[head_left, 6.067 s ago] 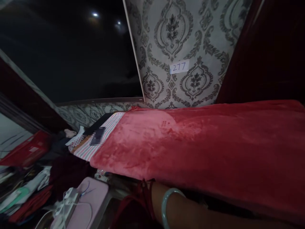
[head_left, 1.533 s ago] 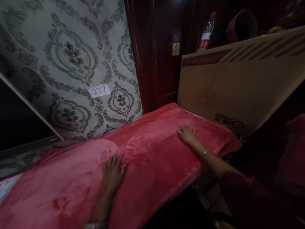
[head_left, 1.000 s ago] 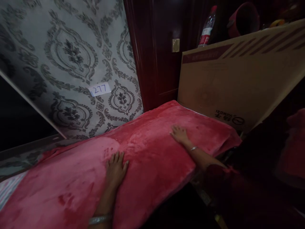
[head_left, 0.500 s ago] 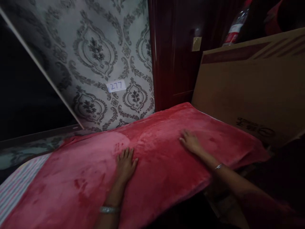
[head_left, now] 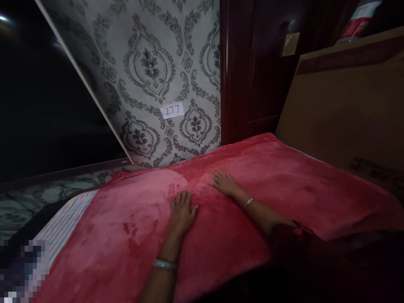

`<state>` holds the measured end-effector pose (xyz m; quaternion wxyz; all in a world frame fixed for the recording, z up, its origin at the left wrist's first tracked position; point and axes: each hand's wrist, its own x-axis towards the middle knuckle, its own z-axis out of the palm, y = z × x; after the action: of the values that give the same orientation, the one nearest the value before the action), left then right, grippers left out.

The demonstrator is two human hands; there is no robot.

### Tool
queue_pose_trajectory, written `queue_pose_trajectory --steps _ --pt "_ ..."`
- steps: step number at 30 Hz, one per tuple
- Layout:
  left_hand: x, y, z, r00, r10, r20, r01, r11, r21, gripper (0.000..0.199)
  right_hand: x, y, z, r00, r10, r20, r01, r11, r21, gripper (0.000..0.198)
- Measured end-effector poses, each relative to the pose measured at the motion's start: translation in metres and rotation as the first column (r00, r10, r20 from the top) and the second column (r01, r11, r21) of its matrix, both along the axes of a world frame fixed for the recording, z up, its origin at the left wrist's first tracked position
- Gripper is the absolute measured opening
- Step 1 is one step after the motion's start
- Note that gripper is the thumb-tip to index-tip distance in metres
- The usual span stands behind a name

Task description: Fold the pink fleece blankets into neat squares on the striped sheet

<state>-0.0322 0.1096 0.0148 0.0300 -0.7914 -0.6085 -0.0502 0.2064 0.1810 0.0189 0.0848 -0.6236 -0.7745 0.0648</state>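
Observation:
A red plush cloth [head_left: 252, 176] lies spread over a flat surface, with lighter and darker patches in its pile. My left hand [head_left: 183, 212] rests flat on the cloth, fingers apart, a bangle on its wrist. Farther right and a little higher, my right hand [head_left: 224, 182] lies palm down on the same cloth with its fingers stretched out; a thin bracelet circles that wrist. Neither hand holds anything. At the left end, a striped cover [head_left: 74, 214] shows from under the cloth.
A large dark screen [head_left: 57, 105] stands at the left. Behind the cloth are patterned wallpaper [head_left: 151, 71] with a paper label [head_left: 172, 110] reading 277 and a dark red door [head_left: 249, 71]. A cardboard box [head_left: 344, 101] stands at the right, a bottle [head_left: 358, 23] behind its top edge.
My right hand has slid left across the cloth, closer to my left hand. My left hand stays at about the same place on it. The view has turned slightly left.

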Motion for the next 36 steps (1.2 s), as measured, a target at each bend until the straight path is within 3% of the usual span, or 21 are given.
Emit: queue_pose_trajectory --steps 3,5,8,11,16,22,26,28,30,31,33,36 --pt "0.001 0.000 -0.001 1.000 -0.005 0.018 0.005 1.000 -0.003 0.059 0.018 0.005 -0.002 0.973 -0.230 0.027 0.231 0.973 -0.010 0.060" --pt "0.001 -0.001 -0.002 0.999 -0.008 0.037 0.008 1.000 0.000 0.059 0.015 0.001 -0.006 0.962 -0.270 0.032 0.269 0.963 0.013 0.061" --pt "0.000 -0.004 -0.004 0.997 -0.018 0.078 0.018 1.000 0.006 0.059 -0.005 -0.010 -0.015 0.994 -0.104 0.035 0.101 0.993 0.067 0.058" --pt "-0.001 -0.008 -0.004 0.987 -0.108 0.119 0.106 0.994 0.030 0.056 -0.019 -0.018 -0.023 0.998 0.034 0.050 -0.038 0.995 0.089 0.056" --pt "0.009 -0.008 0.002 0.943 -0.298 0.145 0.306 0.952 -0.032 0.060 -0.019 -0.021 -0.028 0.997 0.032 0.066 -0.040 0.991 0.129 0.055" --pt "0.031 0.031 0.004 0.950 -0.270 0.156 0.292 0.947 -0.138 0.063 -0.018 -0.020 -0.031 0.997 0.036 0.072 -0.046 0.988 0.145 0.053" --pt "0.026 0.060 0.003 0.948 -0.300 0.109 0.315 0.933 -0.175 0.064 -0.018 -0.019 -0.033 0.996 0.043 0.073 -0.053 0.989 0.141 0.053" --pt "0.009 0.071 0.006 0.985 -0.163 0.062 0.172 0.969 -0.176 0.064 -0.018 -0.019 -0.033 0.997 0.036 0.065 -0.044 0.990 0.134 0.054" --pt "-0.017 0.079 0.011 0.992 0.120 0.021 -0.115 0.980 -0.163 0.066 -0.018 -0.019 -0.031 0.998 0.032 0.059 -0.038 0.993 0.116 0.054" --pt "-0.032 0.081 0.013 0.961 0.278 0.009 -0.274 0.950 -0.152 0.067 -0.018 -0.020 -0.031 0.998 0.032 0.058 -0.038 0.993 0.108 0.054" --pt "-0.064 0.080 0.015 0.844 0.536 0.003 -0.533 0.839 -0.113 0.070 -0.019 -0.021 -0.029 0.998 0.034 0.059 -0.040 0.994 0.102 0.054" --pt "-0.101 0.067 0.014 0.663 0.748 0.030 -0.747 0.663 -0.041 0.074 -0.019 -0.021 -0.028 0.998 0.035 0.058 -0.041 0.993 0.109 0.055"
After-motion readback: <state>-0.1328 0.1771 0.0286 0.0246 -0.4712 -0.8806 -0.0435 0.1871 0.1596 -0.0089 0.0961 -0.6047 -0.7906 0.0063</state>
